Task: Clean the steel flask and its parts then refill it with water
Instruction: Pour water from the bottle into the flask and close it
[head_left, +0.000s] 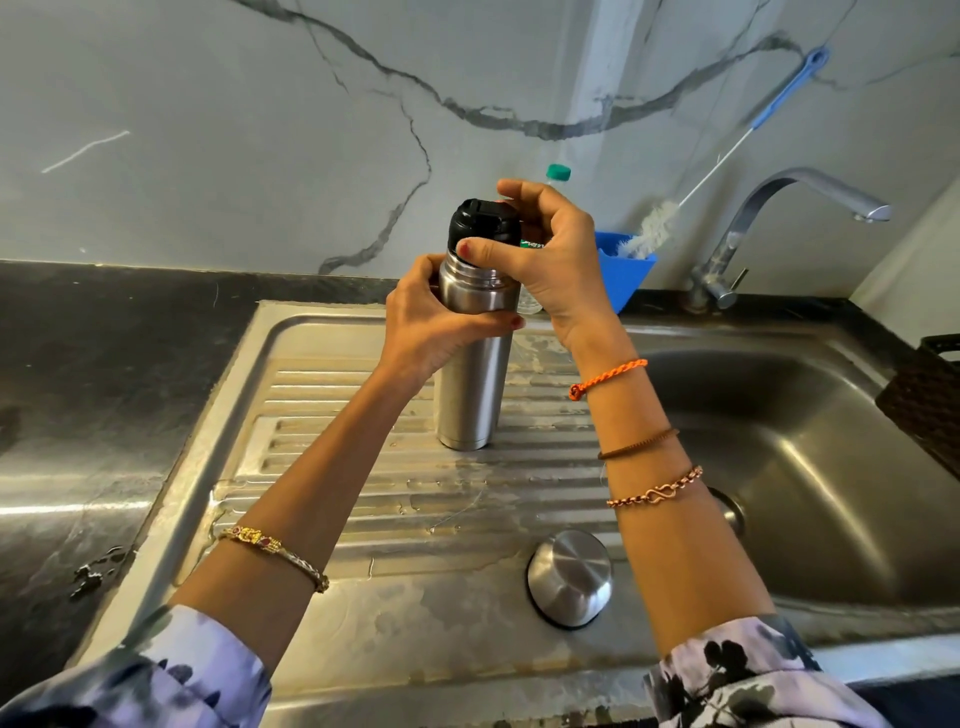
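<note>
Flask: our steel flask (470, 374) stands upright at frame centre on the sink's drainboard (332, 467), long axis vertical.
Hands: our left hand (431, 322) grips its neck; our right hand (545, 249) pinches the black stopper (483, 221) on top.

No legible text; bottle label (531, 243) mostly hidden.

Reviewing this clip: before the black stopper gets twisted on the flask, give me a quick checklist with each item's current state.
1. Steel flask upright on the drainboard: ok.
2. Left hand grips the flask body to brace it: ok.
3. Right hand grips the black stopper: ok.
4. Stopper seated straight in the neck: cannot tell, it looks slightly raised.
5. Steel cup lid set aside, mouth down, apart from the flask: ok.
6. Water inside the flask: cannot tell.
</note>
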